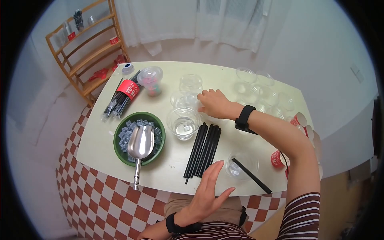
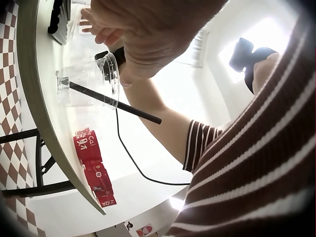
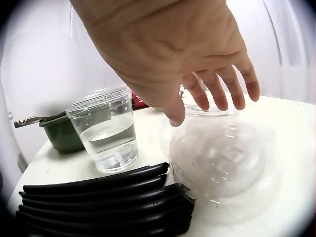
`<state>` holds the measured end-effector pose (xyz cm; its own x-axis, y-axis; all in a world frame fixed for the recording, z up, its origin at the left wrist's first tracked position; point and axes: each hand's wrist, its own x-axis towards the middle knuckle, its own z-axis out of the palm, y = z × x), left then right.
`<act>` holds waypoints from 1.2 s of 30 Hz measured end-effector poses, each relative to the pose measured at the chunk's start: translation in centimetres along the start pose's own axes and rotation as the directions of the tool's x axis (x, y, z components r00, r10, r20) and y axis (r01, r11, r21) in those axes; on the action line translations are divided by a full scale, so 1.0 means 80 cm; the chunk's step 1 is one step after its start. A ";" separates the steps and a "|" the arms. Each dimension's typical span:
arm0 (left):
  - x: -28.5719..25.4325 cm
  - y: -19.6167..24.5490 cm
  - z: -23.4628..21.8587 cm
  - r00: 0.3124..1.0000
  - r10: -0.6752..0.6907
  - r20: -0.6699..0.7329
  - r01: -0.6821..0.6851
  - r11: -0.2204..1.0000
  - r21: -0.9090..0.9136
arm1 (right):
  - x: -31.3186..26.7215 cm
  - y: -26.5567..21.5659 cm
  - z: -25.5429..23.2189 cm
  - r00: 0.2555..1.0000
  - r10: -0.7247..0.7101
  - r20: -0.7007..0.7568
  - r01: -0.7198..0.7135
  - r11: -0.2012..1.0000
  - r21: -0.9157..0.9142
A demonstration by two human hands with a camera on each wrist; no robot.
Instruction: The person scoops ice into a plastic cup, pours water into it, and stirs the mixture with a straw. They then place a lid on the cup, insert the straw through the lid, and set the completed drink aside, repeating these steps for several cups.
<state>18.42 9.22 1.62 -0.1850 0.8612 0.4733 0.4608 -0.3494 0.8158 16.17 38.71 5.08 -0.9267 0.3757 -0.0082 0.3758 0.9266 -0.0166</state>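
My right hand (image 1: pixel 218 105) reaches over clear plastic dome lids (image 3: pixel 224 158), its fingers pointing down above them and bent a little, with nothing held. Near the front edge of the table, my left hand (image 1: pixel 206 196) hovers with straight fingers, thumb apart, holding nothing. To its right stands a clear plastic cup (image 2: pixel 81 74) with ice cubes inside and a thick black straw (image 1: pixel 254 178) leaning out over the rim. A clear cup (image 3: pixel 106 131) partly filled with clear liquid is left of the right hand. Several black straws (image 1: pixel 203 150) lie side by side between the hands.
A metal scoop (image 1: pixel 141 144) rests on ice-like cubes in a green bowl (image 1: pixel 116 144) at the left. Behind are bundled straws (image 1: pixel 120 98) and a lidded cup (image 1: pixel 151 82). Clear cups (image 1: pixel 256 88) and red paper-wrapped cups (image 1: pixel 277 159) stand along the right side.
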 end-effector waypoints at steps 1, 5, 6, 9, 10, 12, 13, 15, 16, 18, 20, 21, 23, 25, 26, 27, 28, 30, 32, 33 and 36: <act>0.000 0.000 0.000 1.000 -0.002 -0.002 0.002 1.000 0.000 | -0.002 -0.001 0.002 0.999 -0.042 -0.033 0.041 0.998 -0.038; -0.001 0.001 -0.002 1.000 -0.004 -0.010 0.004 1.000 0.000 | 0.001 -0.001 0.016 0.983 -0.131 -0.131 0.119 0.988 -0.098; -0.001 0.001 -0.002 1.000 -0.002 -0.013 0.002 1.000 0.000 | 0.002 -0.002 0.019 0.980 -0.139 -0.141 0.123 0.986 -0.113; -0.002 0.000 -0.003 1.000 0.003 -0.026 -0.003 1.000 0.008 | -0.001 -0.008 0.014 0.974 -0.185 -0.134 0.157 0.968 -0.196; -0.002 0.000 -0.003 1.000 -0.001 -0.025 0.001 1.000 0.009 | -0.003 -0.010 0.012 0.971 -0.204 -0.123 0.172 0.958 -0.229; -0.002 0.001 -0.005 1.000 -0.008 -0.025 0.008 1.000 0.010 | -0.005 -0.014 0.009 0.960 -0.237 -0.145 0.193 0.944 -0.268; -0.002 0.001 -0.005 1.000 -0.005 -0.026 0.006 1.000 0.010 | -0.005 -0.015 0.007 0.954 -0.254 -0.157 0.202 0.936 -0.287; -0.002 0.000 -0.005 1.000 -0.001 -0.027 0.001 1.000 0.009 | -0.007 -0.017 0.003 0.943 -0.277 -0.187 0.208 0.924 -0.321; -0.003 0.001 -0.004 1.000 -0.002 -0.026 0.002 1.000 0.007 | -0.008 -0.018 0.002 0.936 -0.288 -0.202 0.210 0.918 -0.338; -0.002 0.002 -0.004 1.000 -0.003 -0.025 0.003 1.000 0.003 | -0.010 -0.019 -0.003 0.931 -0.294 -0.218 0.203 0.911 -0.360; -0.001 0.003 -0.004 1.000 -0.002 -0.026 0.002 1.000 0.004 | -0.012 -0.020 -0.006 0.926 -0.296 -0.234 0.196 0.908 -0.371; -0.001 0.003 -0.005 1.000 -0.001 -0.026 0.001 1.000 0.005 | -0.012 -0.021 -0.007 0.925 -0.294 -0.242 0.192 0.908 -0.372; -0.001 0.004 -0.004 1.000 -0.002 -0.027 0.002 1.000 0.009 | -0.013 -0.020 -0.008 0.924 -0.291 -0.248 0.185 0.908 -0.375; -0.002 0.004 -0.004 1.000 -0.004 -0.026 0.004 1.000 0.012 | -0.014 -0.021 -0.008 0.927 -0.287 -0.242 0.181 0.906 -0.382; -0.002 0.004 -0.004 1.000 -0.005 -0.025 0.005 1.000 0.013 | -0.015 -0.021 -0.009 0.926 -0.291 -0.239 0.184 0.904 -0.386; -0.002 0.004 -0.004 1.000 -0.006 -0.024 0.006 1.000 0.014 | -0.016 -0.021 -0.010 0.926 -0.295 -0.236 0.188 0.901 -0.391; -0.002 0.004 -0.004 1.000 -0.003 -0.024 0.004 1.000 0.018 | -0.017 -0.022 -0.011 0.926 -0.299 -0.232 0.191 0.898 -0.395; -0.002 0.004 -0.004 1.000 0.002 -0.023 -0.002 1.000 0.025 | -0.019 -0.022 -0.013 0.922 -0.305 -0.238 0.194 0.897 -0.398; -0.002 0.003 -0.003 1.000 0.001 -0.022 0.000 1.000 0.024 | -0.021 -0.022 -0.015 0.921 -0.312 -0.234 0.201 0.894 -0.401; -0.003 0.002 -0.003 1.000 0.000 -0.021 0.000 1.000 0.023 | -0.022 -0.022 -0.016 0.922 -0.315 -0.227 0.206 0.892 -0.403; -0.002 0.005 -0.004 1.000 -0.008 -0.019 0.008 1.000 0.024 | -0.023 -0.019 -0.012 0.918 -0.322 -0.231 0.212 0.892 -0.398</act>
<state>18.34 8.80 1.98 -0.2053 0.8567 0.4732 0.4796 -0.3334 0.8116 17.34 36.64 6.11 -0.9721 0.0513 0.2287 0.1380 0.9140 0.3815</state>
